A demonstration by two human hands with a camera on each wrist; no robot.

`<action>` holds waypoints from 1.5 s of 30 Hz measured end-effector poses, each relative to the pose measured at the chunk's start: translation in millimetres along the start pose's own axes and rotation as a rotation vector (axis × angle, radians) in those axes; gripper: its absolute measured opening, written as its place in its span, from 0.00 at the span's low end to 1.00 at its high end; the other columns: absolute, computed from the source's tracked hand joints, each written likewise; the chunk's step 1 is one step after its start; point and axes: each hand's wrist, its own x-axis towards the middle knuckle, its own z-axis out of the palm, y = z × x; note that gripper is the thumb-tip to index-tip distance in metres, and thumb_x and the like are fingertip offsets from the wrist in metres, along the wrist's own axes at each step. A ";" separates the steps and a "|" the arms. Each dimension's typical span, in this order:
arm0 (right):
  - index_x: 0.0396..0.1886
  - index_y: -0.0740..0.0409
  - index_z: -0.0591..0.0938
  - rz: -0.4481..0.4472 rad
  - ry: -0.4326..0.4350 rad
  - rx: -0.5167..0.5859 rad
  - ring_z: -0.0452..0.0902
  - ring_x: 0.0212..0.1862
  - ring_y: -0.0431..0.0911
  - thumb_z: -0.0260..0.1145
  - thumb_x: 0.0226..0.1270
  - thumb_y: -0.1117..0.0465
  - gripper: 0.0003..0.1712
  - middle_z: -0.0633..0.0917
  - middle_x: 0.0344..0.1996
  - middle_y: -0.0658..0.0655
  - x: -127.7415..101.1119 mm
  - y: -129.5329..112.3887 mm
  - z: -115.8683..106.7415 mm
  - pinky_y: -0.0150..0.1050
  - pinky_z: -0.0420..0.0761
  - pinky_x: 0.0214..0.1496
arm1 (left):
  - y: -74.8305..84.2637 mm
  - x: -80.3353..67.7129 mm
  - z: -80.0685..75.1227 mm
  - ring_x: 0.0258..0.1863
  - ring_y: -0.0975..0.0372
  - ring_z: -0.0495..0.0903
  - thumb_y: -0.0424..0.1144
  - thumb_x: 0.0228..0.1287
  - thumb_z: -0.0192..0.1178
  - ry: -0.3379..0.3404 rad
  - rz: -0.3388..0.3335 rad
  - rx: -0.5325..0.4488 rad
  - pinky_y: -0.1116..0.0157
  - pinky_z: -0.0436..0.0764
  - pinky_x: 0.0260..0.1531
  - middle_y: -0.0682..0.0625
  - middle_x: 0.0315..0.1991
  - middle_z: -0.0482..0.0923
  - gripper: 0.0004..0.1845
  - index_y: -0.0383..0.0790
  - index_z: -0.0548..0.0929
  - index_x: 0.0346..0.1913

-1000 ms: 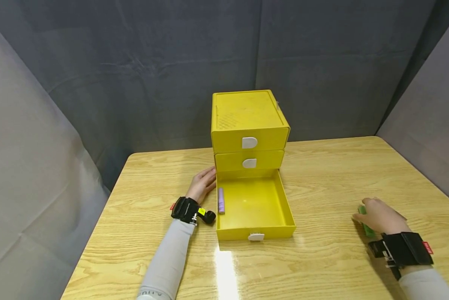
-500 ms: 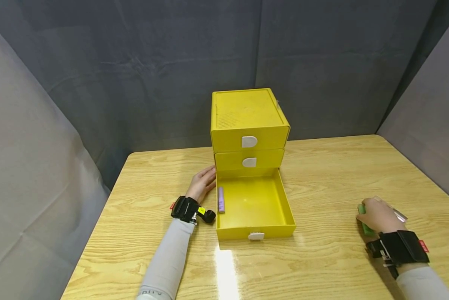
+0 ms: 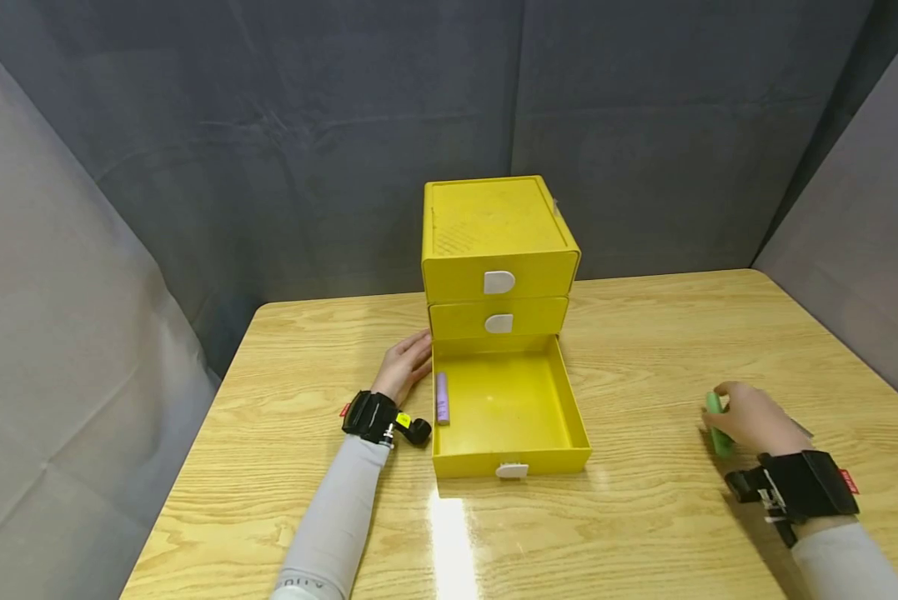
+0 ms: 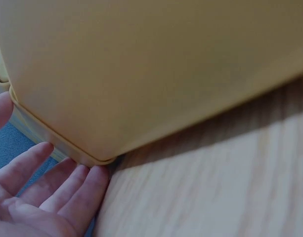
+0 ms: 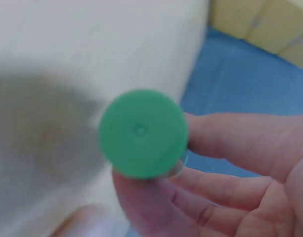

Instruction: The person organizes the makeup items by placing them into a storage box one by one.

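A yellow drawer cabinet (image 3: 501,217) stands mid-table, its bottom drawer (image 3: 516,465) pulled out. A purple tube (image 3: 443,400) lies in that drawer along the left wall. My left hand (image 3: 406,367) rests against the cabinet's left side; in the left wrist view its extended fingertips (image 4: 97,175) touch the lower edge of the frame. At the right of the table my right hand (image 3: 756,421) pinches a green tube (image 3: 719,427) between thumb and fingers. The right wrist view shows the tube's round green end (image 5: 144,133) facing the camera.
Partly hidden behind my right hand is a flat shiny object (image 3: 803,428) on the wooden table (image 3: 328,367). Dark curtain (image 3: 328,150) hangs behind the table, with pale cloth (image 3: 58,333) at the left and right. Two upper drawers (image 3: 498,317) are closed.
My right hand has taken the green tube a little leftward and away from me, apparently up off the table. My left hand and the drawer stay where they were.
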 end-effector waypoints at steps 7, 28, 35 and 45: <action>0.60 0.81 0.59 -0.105 0.076 0.085 0.75 0.31 0.52 0.58 0.65 0.58 0.35 0.77 0.35 0.70 1.3 -44.0 -26.9 0.40 0.74 0.28 | 1.0 0.5 -0.5 0.62 0.52 0.65 0.38 0.68 0.51 0.009 -0.009 0.004 0.57 0.68 0.59 0.39 0.64 0.63 0.26 0.31 0.62 0.66; 0.55 0.73 0.70 -0.407 -0.054 0.267 0.76 0.24 0.45 0.64 0.60 0.64 0.26 0.77 0.29 0.60 43.0 -190.2 -17.8 0.34 0.79 0.27 | -0.4 0.1 -1.9 0.61 0.53 0.66 0.39 0.67 0.53 0.017 -0.032 -0.001 0.58 0.68 0.59 0.41 0.64 0.63 0.27 0.32 0.62 0.66; 0.55 0.72 0.70 -0.425 -0.176 0.323 0.75 0.21 0.45 0.64 0.60 0.65 0.25 0.76 0.24 0.58 63.2 -217.3 17.9 0.34 0.79 0.27 | 1.8 -1.5 0.3 0.61 0.54 0.66 0.40 0.66 0.54 0.036 -0.046 0.007 0.58 0.67 0.60 0.41 0.64 0.64 0.28 0.32 0.63 0.66; 0.53 0.72 0.73 -0.333 -0.268 0.263 0.80 0.24 0.48 0.66 0.58 0.65 0.24 0.78 0.25 0.58 95.0 -244.7 61.9 0.40 0.83 0.30 | 2.0 -1.7 -2.3 0.62 0.53 0.65 0.38 0.67 0.52 0.026 -0.029 0.008 0.57 0.67 0.60 0.40 0.64 0.63 0.27 0.31 0.62 0.66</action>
